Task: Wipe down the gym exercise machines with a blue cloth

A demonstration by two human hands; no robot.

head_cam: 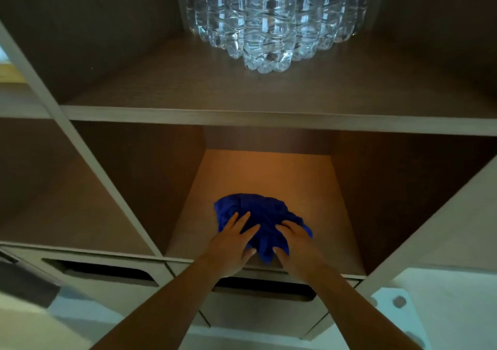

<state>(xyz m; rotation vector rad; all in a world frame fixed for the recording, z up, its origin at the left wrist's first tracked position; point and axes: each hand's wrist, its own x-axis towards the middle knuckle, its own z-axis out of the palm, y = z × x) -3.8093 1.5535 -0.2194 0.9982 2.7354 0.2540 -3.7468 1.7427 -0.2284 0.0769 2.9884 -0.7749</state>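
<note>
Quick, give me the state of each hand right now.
Left hand: open, fingers spread flat on the blue cloth.
Right hand: fingers curled into the cloth, gripping it.

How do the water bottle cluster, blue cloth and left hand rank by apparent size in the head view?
1. Water bottle cluster, though cropped.
2. Blue cloth, partly covered.
3. Left hand, nearer the camera.

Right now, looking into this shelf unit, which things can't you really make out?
All in the head view:
- Water bottles: tops cut off by the upper edge; label print is too blurred to read.
- Blue cloth: near part covered by the left hand and right hand, so each grip is unclear.
- Drawer slots: too dark to see inside.
- Gym machines: none in frame.
</note>
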